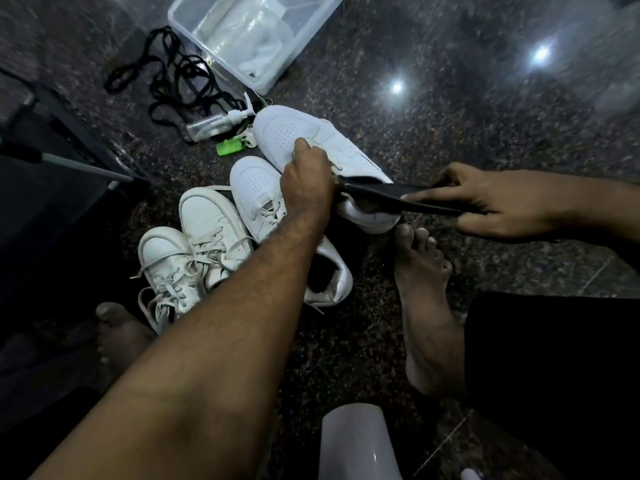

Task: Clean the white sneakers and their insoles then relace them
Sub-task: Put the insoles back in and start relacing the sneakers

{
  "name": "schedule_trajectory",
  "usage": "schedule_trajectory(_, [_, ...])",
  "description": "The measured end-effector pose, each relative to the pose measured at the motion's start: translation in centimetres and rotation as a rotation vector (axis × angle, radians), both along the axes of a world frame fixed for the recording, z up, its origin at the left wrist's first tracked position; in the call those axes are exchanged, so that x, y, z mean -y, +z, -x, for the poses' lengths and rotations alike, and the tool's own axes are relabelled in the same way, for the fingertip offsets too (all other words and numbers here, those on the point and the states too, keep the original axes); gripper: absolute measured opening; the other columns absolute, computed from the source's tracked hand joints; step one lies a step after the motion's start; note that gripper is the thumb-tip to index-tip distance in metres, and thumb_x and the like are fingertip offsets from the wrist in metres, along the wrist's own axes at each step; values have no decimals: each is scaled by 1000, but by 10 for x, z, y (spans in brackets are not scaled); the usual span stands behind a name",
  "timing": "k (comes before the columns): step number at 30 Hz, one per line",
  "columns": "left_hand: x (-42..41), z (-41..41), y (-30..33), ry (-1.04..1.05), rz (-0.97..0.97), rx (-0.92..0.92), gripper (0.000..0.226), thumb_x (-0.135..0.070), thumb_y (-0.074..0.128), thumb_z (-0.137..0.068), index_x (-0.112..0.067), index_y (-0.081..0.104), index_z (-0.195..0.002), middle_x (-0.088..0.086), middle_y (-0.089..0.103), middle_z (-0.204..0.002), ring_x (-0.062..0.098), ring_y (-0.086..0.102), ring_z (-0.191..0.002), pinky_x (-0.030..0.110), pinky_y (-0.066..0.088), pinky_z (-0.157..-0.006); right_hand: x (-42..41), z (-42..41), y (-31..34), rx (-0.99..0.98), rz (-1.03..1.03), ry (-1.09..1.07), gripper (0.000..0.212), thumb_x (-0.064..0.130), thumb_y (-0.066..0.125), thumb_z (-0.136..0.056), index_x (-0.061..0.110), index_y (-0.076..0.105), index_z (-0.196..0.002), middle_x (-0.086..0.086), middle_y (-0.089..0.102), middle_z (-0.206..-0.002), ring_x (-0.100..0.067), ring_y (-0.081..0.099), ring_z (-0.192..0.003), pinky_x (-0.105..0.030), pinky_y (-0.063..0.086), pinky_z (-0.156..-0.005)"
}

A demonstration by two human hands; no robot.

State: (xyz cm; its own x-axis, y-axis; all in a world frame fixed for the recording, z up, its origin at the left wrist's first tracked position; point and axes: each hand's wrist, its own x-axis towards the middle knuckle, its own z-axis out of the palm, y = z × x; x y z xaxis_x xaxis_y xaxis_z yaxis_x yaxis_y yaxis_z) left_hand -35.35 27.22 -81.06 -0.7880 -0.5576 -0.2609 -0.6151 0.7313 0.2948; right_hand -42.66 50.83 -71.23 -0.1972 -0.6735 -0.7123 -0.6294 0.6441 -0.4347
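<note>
- On the speckled floor (433,140): four white sneakers, no bench.
- Your left hand (306,178) grips the far sneaker (304,133) at its tongue, fingers curled.
- Your right hand (485,202) pinches the black insole (388,195), which sits half out of that sneaker's opening.
- Unlaced sneaker (256,192) just beside it; laced pair (194,244) to the left.
- Black laces (173,74), spray bottle (214,124) and clear tub (311,32) lie beyond.

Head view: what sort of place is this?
Probably a home floor used as a makeshift shoe-cleaning spot: polished speckled stone floor, bare foot, white sneakers and a clear plastic tub set directly on it.
</note>
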Motion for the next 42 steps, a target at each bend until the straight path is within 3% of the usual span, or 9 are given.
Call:
schedule_trajectory(3, [0, 2, 3, -55, 20, 38, 22, -12, 53, -95, -4, 61, -113, 14, 53, -123, 38, 62, -101, 45, 48, -85, 7, -9, 12, -151, -132, 111, 67, 56, 26, -81, 65, 9, -145, 1, 31, -129, -10, 50, -81, -25, 41, -70])
schedule_trajectory(8, [13, 1, 6, -117, -136, 59, 13, -14, 62, -83, -5, 66, -91, 14, 51, -111, 34, 59, -93, 39, 46, -76, 26, -20, 24, -243, -204, 118, 74, 67, 14, -72, 62, 14, -145, 0, 32, -119, -22, 53, -82, -33, 50, -76])
schedule_trajectory(13, [23, -3, 13, -108, -287, 0, 24, -18, 64, -77, -25, 48, -61, 3, 48, -95, 21, 53, -79, 28, 39, -69, 50, -32, 28, -330, -250, 112, 50, 59, 32, -92, 60, 28, -142, -5, 38, -123, -34, 60, -98, -38, 48, -80])
schedule_trajectory(17, [20, -3, 15, -117, -259, -29, 23, -17, 60, -80, -23, 46, -62, 5, 48, -93, 23, 52, -75, 29, 35, -66, 65, -39, 20, -379, -290, 92, 48, 55, 37, -93, 48, 40, -140, -11, 43, -123, -31, 52, -84, -38, 45, -75])
schedule_trajectory(23, [17, -8, 19, -79, -171, -182, 7, -18, 63, -74, -20, 56, -75, 2, 61, -84, 17, 50, -75, 21, 28, -63, 72, -38, 15, -320, -362, 49, 48, 42, 40, -91, 41, 48, -138, -12, 61, -122, -35, 63, -104, -41, 54, -91])
schedule_trajectory(27, [2, -8, 25, -68, 78, -120, 10, -14, 58, -85, -14, 67, -89, 5, 56, -100, 29, 59, -81, 34, 34, -61, 80, -42, 25, -404, -324, 29, 44, 44, 43, -90, 38, 56, -131, -11, 62, -117, -34, 64, -100, -36, 53, -81])
schedule_trajectory(33, [-5, -14, 24, -140, 248, -32, 18, -17, 54, -94, -15, 72, -97, 4, 52, -112, 28, 61, -90, 36, 33, -58, 73, -67, 7, -524, -185, -65, 51, 53, 41, -94, 25, 46, -137, -16, 41, -122, -37, 59, -101, -36, 37, -69])
schedule_trajectory(38, [-3, -5, 31, -111, 92, -58, 6, -12, 60, -88, -8, 65, -86, 8, 45, -116, 31, 59, -82, 37, 35, -61, 54, -80, -7, -576, -77, -46, 70, 52, 45, -93, 23, 22, -152, -17, 27, -132, -37, 65, -84, -36, 38, -60])
schedule_trajectory(42, [0, -8, 37, -228, 78, -32, 13, -7, 54, -90, -8, 47, -79, 13, 41, -120, 29, 43, -68, 38, 33, -61, 49, -82, -16, -603, -29, -29, 72, 49, 47, -93, 22, 19, -153, -20, 22, -134, -37, 66, -77, -36, 38, -56])
